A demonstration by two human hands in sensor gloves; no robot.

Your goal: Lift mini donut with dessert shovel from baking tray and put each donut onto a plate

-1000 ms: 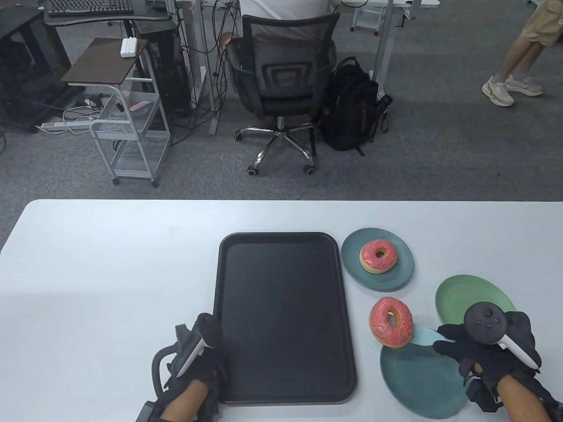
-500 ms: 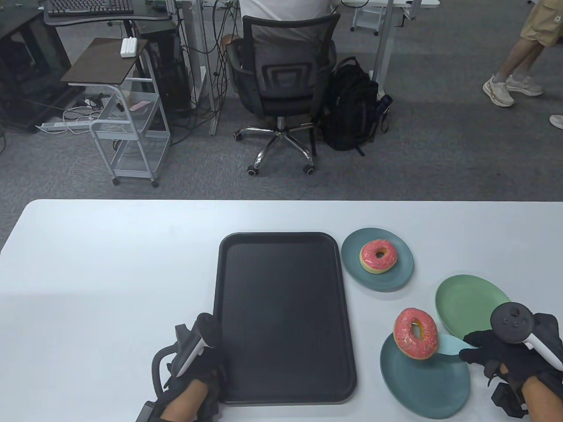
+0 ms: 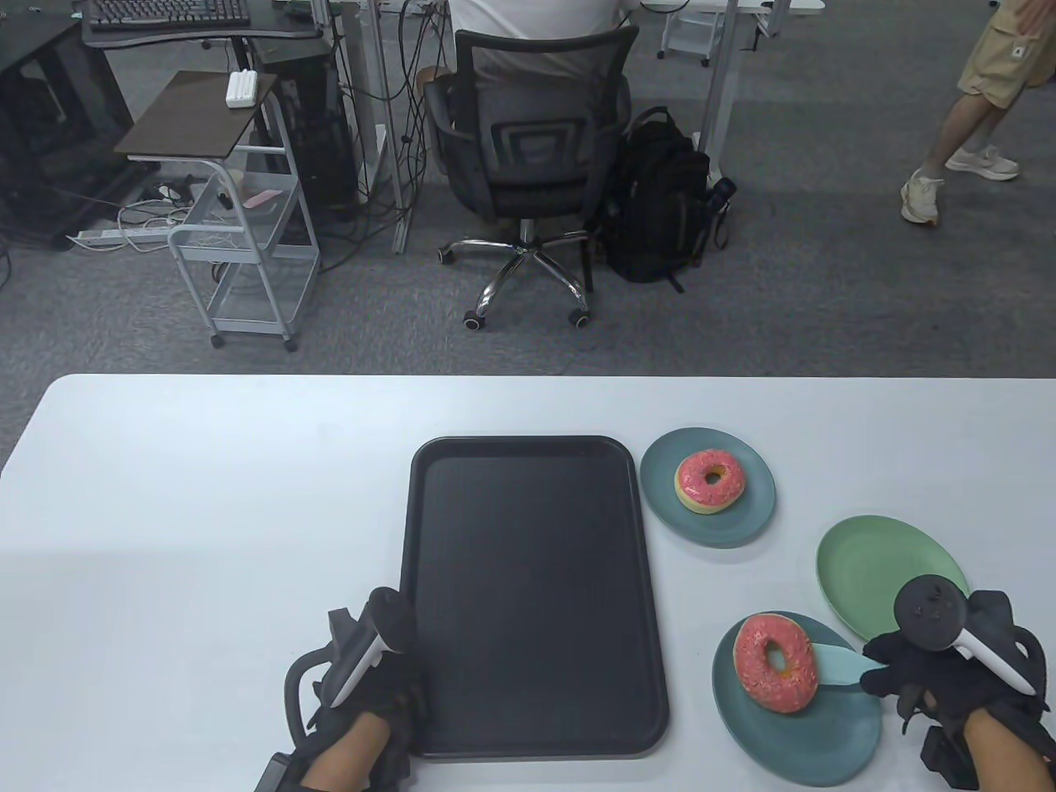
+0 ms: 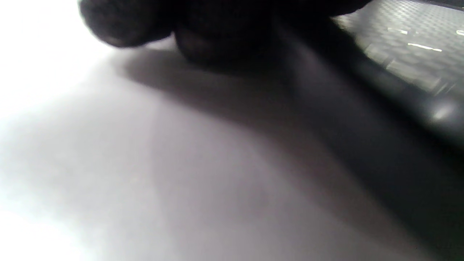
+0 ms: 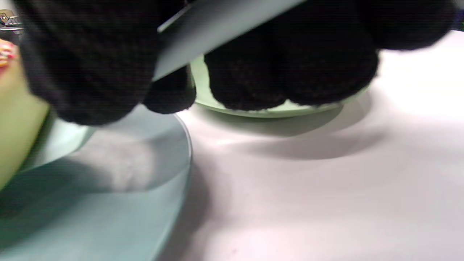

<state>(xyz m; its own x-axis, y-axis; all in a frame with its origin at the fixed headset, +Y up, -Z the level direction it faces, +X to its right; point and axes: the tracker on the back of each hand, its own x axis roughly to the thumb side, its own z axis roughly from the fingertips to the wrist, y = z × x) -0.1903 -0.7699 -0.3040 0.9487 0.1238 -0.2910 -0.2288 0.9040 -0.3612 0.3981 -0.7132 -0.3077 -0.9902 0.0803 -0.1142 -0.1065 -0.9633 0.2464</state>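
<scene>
Nearest, the right hand (image 3: 949, 672) keeps its grip clamped on the dessert shovel (image 3: 835, 665), whose pale blade lies under the pink donut (image 3: 775, 662) over the near teal plate (image 3: 792, 742), low so the donut can slide off. The left hand (image 3: 363, 701) rests at the baking tray (image 3: 528, 594) rim, probably steadying it; I cannot tell its grip. Farther off sit an unfilled green plate (image 3: 874, 561) and a plated donut (image 3: 710, 480).

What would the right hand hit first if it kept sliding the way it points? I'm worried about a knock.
Probably the pink-frosted donut on the near teal plate: the right hand points its pale shovel blade left at it.
</scene>
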